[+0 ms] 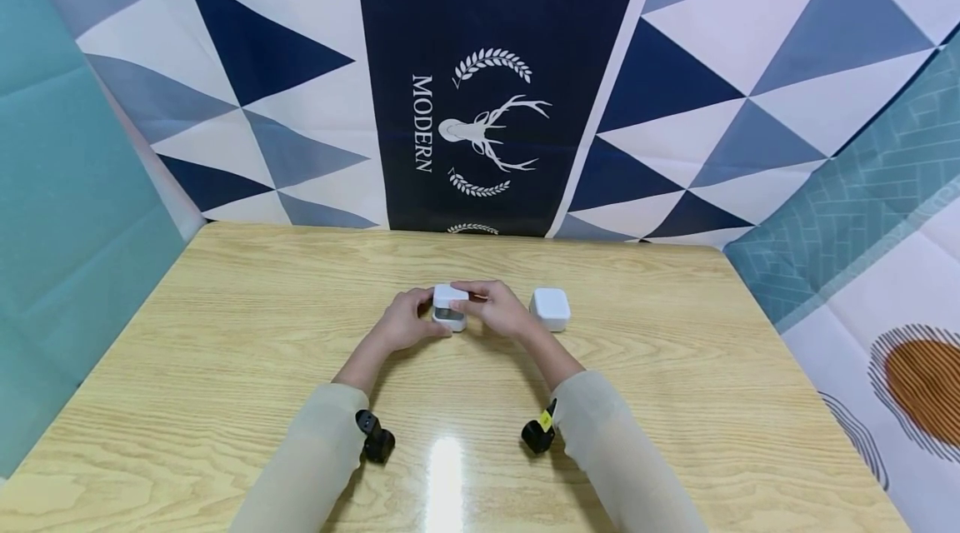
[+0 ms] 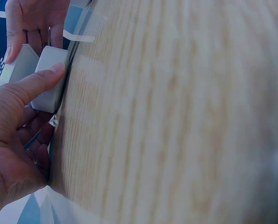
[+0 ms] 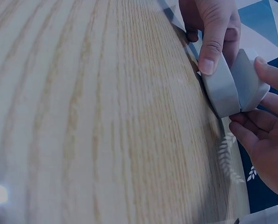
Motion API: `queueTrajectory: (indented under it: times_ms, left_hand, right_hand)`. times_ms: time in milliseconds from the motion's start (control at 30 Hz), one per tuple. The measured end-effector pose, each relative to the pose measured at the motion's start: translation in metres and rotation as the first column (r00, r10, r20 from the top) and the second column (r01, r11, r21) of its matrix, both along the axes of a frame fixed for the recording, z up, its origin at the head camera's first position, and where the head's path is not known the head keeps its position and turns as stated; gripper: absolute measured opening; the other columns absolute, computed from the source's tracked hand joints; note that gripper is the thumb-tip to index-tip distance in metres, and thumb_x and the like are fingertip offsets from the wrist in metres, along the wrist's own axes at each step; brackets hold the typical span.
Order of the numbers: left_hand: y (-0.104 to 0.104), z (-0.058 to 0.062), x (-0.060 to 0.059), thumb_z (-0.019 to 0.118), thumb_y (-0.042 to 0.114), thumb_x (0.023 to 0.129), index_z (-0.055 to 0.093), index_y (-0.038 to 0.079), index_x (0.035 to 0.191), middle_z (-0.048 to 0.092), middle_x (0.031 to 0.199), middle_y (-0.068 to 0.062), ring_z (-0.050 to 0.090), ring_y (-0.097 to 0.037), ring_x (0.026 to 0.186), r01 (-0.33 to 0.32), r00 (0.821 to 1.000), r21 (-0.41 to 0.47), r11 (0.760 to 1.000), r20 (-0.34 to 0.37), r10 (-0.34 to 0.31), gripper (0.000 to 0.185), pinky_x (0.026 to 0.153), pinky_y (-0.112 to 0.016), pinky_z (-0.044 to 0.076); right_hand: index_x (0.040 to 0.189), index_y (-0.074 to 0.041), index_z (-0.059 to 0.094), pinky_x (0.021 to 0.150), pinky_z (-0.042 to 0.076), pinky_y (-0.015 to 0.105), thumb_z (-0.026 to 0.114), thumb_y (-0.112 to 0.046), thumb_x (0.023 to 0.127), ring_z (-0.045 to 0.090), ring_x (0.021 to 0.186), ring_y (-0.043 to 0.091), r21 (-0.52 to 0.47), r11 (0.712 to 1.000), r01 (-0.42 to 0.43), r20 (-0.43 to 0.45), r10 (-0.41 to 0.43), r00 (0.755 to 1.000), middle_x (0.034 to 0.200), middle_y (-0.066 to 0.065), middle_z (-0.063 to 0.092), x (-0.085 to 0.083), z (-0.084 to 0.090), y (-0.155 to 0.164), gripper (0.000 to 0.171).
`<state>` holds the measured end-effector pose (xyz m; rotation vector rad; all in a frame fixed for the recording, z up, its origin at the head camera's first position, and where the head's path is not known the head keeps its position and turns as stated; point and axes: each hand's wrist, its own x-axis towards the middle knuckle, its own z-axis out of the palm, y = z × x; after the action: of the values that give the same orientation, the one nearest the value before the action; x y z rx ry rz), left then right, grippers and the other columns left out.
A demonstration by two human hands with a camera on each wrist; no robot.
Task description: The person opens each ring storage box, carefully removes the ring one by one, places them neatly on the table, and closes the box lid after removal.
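A small white box with rounded corners stands parted in two halves near the table's middle. My left hand (image 1: 405, 321) grips the lower half (image 1: 453, 326), its thumb pressed on the near side. With thumb and fingers my right hand (image 1: 501, 308) pinches the upper half (image 1: 446, 294). In the right wrist view the upper half (image 3: 252, 77) tilts away from the lower half (image 3: 221, 95), and they meet or nearly meet at one edge. Whether a hinge joins them I cannot tell. A grey inside shows between them; the contents are hidden.
A second white box (image 1: 551, 308), closed, sits on the wooden table (image 1: 645, 400) just right of my right hand. Patterned cloth (image 1: 480, 141) hangs behind the table's far edge. Black wrist cameras (image 1: 378, 443) sit at both sleeves.
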<state>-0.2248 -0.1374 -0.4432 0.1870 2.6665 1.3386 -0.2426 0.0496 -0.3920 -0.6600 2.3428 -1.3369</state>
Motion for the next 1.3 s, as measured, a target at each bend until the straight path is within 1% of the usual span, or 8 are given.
queueTrajectory:
  times_ms: [133,367,433,733,867,1133,1300]
  left_hand:
    - [0.0,-0.001,0.0,0.078,0.025,0.076,0.046,0.005,0.138,0.052,0.134,-0.014,0.044,-0.029,0.129,0.001,1.0,-0.003,1.0,-0.001,-0.001,0.072,0.107,-0.044,0.036]
    - [0.0,0.0,0.0,0.078,0.025,0.076,0.046,0.005,0.138,0.054,0.132,-0.014,0.045,-0.029,0.128,-0.002,1.0,-0.007,1.0,0.001,0.002,0.072,0.107,-0.043,0.037]
    - [0.001,0.0,0.0,0.078,0.025,0.076,0.046,0.005,0.138,0.054,0.131,-0.014,0.045,-0.029,0.127,0.0,1.0,-0.006,1.0,-0.001,0.0,0.072,0.106,-0.043,0.037]
    - [0.001,0.0,0.001,0.078,0.024,0.076,0.046,0.003,0.137,0.052,0.134,-0.015,0.045,-0.03,0.128,0.004,1.0,0.0,1.0,-0.01,-0.004,0.071,0.107,-0.044,0.037]
    - [0.0,-0.001,0.001,0.078,0.024,0.076,0.047,0.003,0.137,0.052,0.134,-0.015,0.045,-0.03,0.128,0.003,1.0,0.0,1.0,-0.012,-0.003,0.071,0.107,-0.043,0.037]
    - [0.0,0.001,0.001,0.078,0.023,0.077,0.045,0.004,0.138,0.051,0.135,-0.015,0.044,-0.03,0.129,-0.006,1.0,0.007,1.0,0.008,0.006,0.072,0.108,-0.043,0.036]
    - [0.0,0.0,-0.001,0.077,0.023,0.077,0.045,0.004,0.138,0.051,0.135,-0.015,0.044,-0.031,0.129,-0.004,1.0,0.008,1.0,0.003,0.004,0.071,0.107,-0.044,0.036]
  right_hand:
    - [0.131,-0.001,0.053,0.103,0.042,0.039,0.058,-0.018,0.093,0.049,0.126,0.028,0.006,1.0,0.011,0.02,-0.011,1.0,0.137,0.016,0.051,-0.002,-0.001,0.0,0.042]
    - [0.13,-0.007,0.055,0.103,0.042,0.041,0.062,-0.024,0.091,0.048,0.127,0.025,-0.01,0.999,0.031,0.038,-0.031,0.999,0.138,0.011,0.051,-0.022,-0.032,0.002,0.043]
    - [0.129,-0.01,0.057,0.103,0.042,0.04,0.062,-0.026,0.09,0.049,0.127,0.024,-0.017,0.999,0.038,0.029,-0.037,0.999,0.137,0.01,0.052,-0.023,-0.035,0.002,0.043]
    - [0.127,-0.011,0.059,0.103,0.042,0.039,0.064,-0.027,0.089,0.05,0.125,0.023,-0.024,0.999,0.046,0.001,-0.046,0.999,0.135,0.008,0.055,-0.022,-0.036,0.002,0.041]
    - [0.127,-0.012,0.059,0.103,0.042,0.039,0.064,-0.028,0.089,0.05,0.126,0.023,-0.018,0.999,0.044,0.0,-0.044,0.999,0.135,0.007,0.055,-0.022,-0.036,0.002,0.042]
    - [0.128,-0.012,0.059,0.103,0.042,0.041,0.062,-0.028,0.09,0.05,0.125,0.023,-0.018,0.999,0.041,-0.001,-0.041,0.999,0.135,0.008,0.055,-0.023,-0.036,0.002,0.041]
    - [0.128,-0.011,0.058,0.102,0.042,0.041,0.062,-0.028,0.09,0.05,0.125,0.024,-0.024,0.999,0.039,0.005,-0.039,0.999,0.135,0.008,0.054,-0.023,-0.036,0.002,0.042]
